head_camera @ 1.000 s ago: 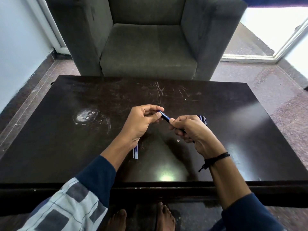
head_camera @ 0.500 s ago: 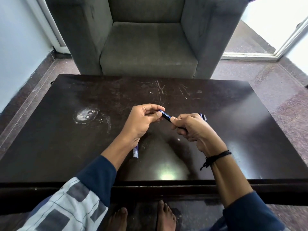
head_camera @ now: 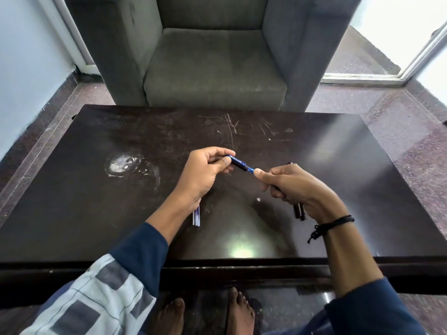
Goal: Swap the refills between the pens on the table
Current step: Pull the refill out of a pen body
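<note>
A dark blue pen (head_camera: pixel 239 163) is held just above the middle of the dark table (head_camera: pixel 96 201). My left hand (head_camera: pixel 205 174) pinches its far end between thumb and forefinger. My right hand (head_camera: pixel 297 187) grips the near end, thumb laid along the barrel. Thin blue and white refills (head_camera: pixel 197 217) lie on the table, partly hidden under my left wrist. A dark pen part (head_camera: pixel 299 211) lies beneath my right hand. Another pen's tip (head_camera: pixel 289 163) peeks out behind my right hand.
A grey armchair (head_camera: pixel 215 59) stands just beyond the table's far edge. A whitish stain (head_camera: pixel 121 164) marks the table's left half. My bare feet (head_camera: pixel 205 315) show under the near edge. A bright doorway (head_camera: pixel 387 37) lies at the upper right.
My hands have drawn slightly apart, so more of the blue pen shows between them. A dark pen part under my right hand has come into sight.
</note>
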A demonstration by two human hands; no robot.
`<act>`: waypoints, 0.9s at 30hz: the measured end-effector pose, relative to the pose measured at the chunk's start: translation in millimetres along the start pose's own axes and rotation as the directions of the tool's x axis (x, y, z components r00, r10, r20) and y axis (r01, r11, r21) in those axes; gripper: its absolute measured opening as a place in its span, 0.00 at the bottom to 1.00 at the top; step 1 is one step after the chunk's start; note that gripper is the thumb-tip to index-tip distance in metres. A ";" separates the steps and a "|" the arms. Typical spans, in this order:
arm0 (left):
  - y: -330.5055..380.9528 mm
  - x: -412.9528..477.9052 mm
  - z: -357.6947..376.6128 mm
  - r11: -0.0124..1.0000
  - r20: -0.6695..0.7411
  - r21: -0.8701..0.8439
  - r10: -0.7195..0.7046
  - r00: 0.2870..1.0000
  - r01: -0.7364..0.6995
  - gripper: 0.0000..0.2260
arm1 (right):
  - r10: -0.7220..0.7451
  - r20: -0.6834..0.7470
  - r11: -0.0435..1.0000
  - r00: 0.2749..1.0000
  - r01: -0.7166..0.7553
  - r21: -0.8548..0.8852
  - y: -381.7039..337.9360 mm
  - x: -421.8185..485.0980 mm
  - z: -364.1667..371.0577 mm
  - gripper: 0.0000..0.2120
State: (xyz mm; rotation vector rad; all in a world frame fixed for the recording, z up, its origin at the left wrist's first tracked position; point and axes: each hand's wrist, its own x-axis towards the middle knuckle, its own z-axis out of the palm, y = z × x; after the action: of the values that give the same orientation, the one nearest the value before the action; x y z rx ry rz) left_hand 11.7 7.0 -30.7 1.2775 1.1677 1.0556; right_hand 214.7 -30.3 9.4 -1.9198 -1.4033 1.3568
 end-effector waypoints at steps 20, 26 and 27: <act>2.1 -12.8 8.8 0.673 0.092 0.738 -0.172 0.981 0.049 0.08 | 0.048 -0.233 0.889 0.971 0.064 0.454 2.2 9.8 3.2 0.15; 9.6 -18.2 16.4 0.922 0.174 0.386 -0.119 0.978 0.044 0.10 | -0.005 -0.279 0.842 0.960 0.155 0.517 8.2 13.7 0.1 0.09; 11.5 -19.9 18.8 0.948 0.206 0.313 -0.125 0.970 0.055 0.10 | -0.019 -0.282 0.834 0.959 0.171 0.524 8.3 13.6 -0.2 0.09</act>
State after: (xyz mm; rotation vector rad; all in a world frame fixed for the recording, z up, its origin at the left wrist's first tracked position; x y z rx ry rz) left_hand 28.3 -14.9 -19.3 1.5246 1.2338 0.6580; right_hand 219.4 -21.6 -3.1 -1.5500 -0.8460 1.2235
